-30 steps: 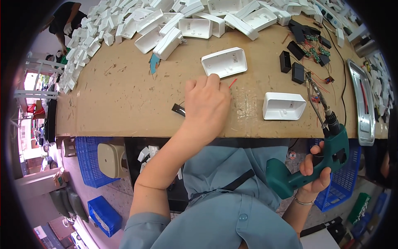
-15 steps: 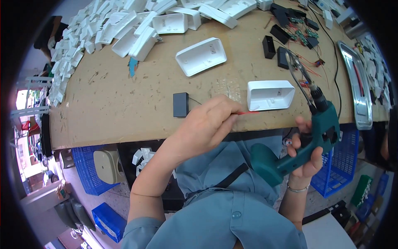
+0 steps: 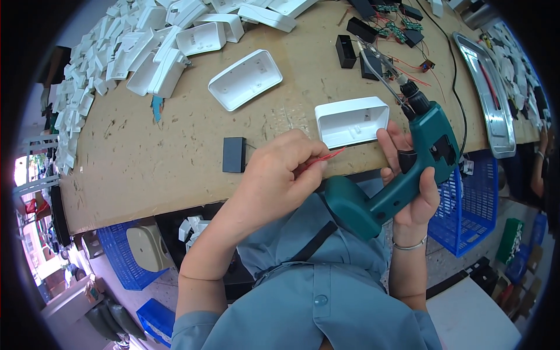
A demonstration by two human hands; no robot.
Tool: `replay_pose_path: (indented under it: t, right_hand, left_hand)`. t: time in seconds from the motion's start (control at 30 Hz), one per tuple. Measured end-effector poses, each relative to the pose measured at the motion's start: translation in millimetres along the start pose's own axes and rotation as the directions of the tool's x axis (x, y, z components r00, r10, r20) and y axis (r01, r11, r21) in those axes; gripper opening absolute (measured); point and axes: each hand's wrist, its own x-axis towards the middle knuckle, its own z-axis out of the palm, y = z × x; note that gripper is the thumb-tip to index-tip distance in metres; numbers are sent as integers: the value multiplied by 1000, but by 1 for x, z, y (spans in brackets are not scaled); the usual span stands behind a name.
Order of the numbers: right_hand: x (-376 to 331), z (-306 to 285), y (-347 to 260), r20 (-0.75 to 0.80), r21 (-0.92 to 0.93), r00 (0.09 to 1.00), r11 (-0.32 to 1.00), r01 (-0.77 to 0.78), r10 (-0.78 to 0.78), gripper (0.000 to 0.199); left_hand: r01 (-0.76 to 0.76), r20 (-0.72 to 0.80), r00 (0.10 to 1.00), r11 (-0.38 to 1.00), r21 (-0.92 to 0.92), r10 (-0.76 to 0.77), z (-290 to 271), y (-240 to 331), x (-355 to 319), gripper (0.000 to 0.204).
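Left hand pinching a red wire, right hand holding the soldering gun

The left hand [image 3: 280, 166] is pinching a red wire [image 3: 333, 154] between thumb and forefinger, the grip narrow, the loose ends poking out toward a white case [image 3: 353, 122] just beyond. The right hand [image 3: 415, 207] is holding a green soldering gun [image 3: 405, 189] by its handle, fingers loosely curled near the trigger. The gun's tip [image 3: 376, 58] is pointing away, well apart from the wire. A black box [image 3: 234, 155] is lying on the table [image 3: 175, 169] left of the wire, a thin dark lead running from it toward the left hand; whether the red wire is joining it, I cannot tell.

The step in hand seems to be handling the wire, with no soldering going on. The next move, I judge, is calling for a steady pinch, free wire ends, and a possibly hot tip kept off fingers and plastic.
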Motion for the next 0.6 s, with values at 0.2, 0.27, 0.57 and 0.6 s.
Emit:
replay_pose_path:
  t: [0.2, 0.27, 0.57, 0.6]
  right_hand:
    - [3, 5, -1, -42, -27, 999, 1000, -15, 13, 62]
    - [3, 7, 0, -63, -37, 998, 999, -16, 13, 62]
    - [-1, 2, 1, -19, -76, 999, 996, -36, 35, 62]
    - [-3, 2, -2, -19, -78, 999, 996, -36, 35, 62]
  left_hand:
    - [70, 18, 997, 997, 22, -70, -2, 7, 3, 7]
    - [7, 21, 1000, 1000, 19, -8, 0, 3, 3, 8]
    - [-115, -50, 992, 993, 22, 116, 17, -2, 5, 11]
    - [-116, -51, 992, 993, 21, 117, 19, -2, 4, 11]
